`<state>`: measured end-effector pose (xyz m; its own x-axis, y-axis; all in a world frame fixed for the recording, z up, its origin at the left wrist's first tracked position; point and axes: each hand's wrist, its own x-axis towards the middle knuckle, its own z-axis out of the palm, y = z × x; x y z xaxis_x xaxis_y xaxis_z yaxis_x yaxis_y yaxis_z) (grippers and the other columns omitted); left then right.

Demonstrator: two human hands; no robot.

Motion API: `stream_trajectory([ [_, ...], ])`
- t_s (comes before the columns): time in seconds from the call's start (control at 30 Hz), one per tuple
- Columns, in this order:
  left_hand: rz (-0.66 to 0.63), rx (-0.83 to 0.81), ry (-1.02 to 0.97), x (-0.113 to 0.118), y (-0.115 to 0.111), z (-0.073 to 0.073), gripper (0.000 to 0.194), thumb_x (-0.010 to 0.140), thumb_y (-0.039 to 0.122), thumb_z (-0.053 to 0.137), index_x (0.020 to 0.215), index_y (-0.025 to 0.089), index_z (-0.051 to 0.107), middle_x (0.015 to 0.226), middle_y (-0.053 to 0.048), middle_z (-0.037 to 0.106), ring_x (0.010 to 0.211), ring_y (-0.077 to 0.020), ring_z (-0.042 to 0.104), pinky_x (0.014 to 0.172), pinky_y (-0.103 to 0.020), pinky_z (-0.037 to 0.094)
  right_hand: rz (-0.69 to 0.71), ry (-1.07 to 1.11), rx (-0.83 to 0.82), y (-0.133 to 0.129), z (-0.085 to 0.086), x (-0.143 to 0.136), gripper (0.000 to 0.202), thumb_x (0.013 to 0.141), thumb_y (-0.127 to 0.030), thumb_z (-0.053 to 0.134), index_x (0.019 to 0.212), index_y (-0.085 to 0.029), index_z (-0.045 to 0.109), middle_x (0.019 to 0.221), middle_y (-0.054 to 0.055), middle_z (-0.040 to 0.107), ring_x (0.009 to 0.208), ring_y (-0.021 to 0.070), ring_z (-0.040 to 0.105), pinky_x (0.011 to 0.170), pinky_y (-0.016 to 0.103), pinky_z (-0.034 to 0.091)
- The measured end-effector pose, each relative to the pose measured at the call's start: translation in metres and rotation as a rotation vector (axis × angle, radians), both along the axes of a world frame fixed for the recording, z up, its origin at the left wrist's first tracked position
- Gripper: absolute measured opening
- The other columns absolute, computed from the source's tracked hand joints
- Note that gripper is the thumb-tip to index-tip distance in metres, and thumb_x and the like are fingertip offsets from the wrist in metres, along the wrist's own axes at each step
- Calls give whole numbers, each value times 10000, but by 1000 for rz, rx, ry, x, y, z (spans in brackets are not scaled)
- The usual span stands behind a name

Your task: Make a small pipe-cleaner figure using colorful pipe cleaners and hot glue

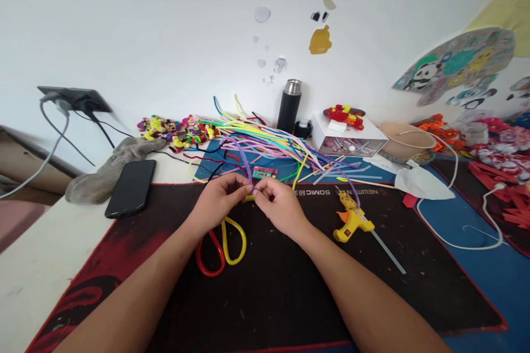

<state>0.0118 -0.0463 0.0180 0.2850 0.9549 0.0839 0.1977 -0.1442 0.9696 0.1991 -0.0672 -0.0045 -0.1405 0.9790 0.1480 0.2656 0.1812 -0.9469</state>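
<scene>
My left hand [221, 198] and my right hand [281, 204] meet over the dark mat, both pinching a purple pipe cleaner [243, 155] that arches up and back from the fingertips. Looped stems lie just below my left hand, one red [210, 273] and one yellow [244, 242]. A bit of yellow shows behind the fingertips. Behind the hands spreads a pile of colourful pipe cleaners [265, 140], with a small teal and pink box [265, 172] at its near edge. To the right of my right hand, a yellow glue gun [351, 219] lies on the mat with a clear stick.
A black phone [131, 188] and a grey cloth bag [103, 171] are at the left. A black flask [289, 107], a white drawer box [348, 138] and a beige bowl [408, 140] stand along the back. A white cable [455, 245] curves at the right.
</scene>
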Motion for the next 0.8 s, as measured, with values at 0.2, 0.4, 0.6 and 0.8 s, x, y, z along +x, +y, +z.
stream_trajectory([
  [0.2,-19,-125,-145,3,0,-1,343,824,508,843,815,201,691,683,0,679,622,-160,598,591,-276,460,0,109,-52,0,1,-2,160,958,-390,637,908,-239,641,591,-67,523,480,137,492,480,261,363],
  [0.4,-25,-201,-228,5,0,-6,316,792,451,888,859,187,728,672,4,671,618,-152,594,573,-262,446,1,191,-67,0,2,-2,168,952,-399,658,946,-231,653,603,-66,536,475,131,499,467,257,380],
  [0.6,-60,-194,-237,2,2,-5,301,807,449,889,862,192,744,698,3,662,654,-158,599,584,-257,448,-6,181,-73,0,4,-3,175,937,-408,671,914,-236,650,598,-68,535,466,124,487,460,253,361],
  [0.8,43,-118,-48,-1,2,-5,395,792,562,875,821,181,778,674,-27,702,608,-170,594,591,-288,461,-22,132,-62,-1,4,-2,153,936,-391,659,911,-241,655,578,-75,513,465,131,481,470,259,351],
])
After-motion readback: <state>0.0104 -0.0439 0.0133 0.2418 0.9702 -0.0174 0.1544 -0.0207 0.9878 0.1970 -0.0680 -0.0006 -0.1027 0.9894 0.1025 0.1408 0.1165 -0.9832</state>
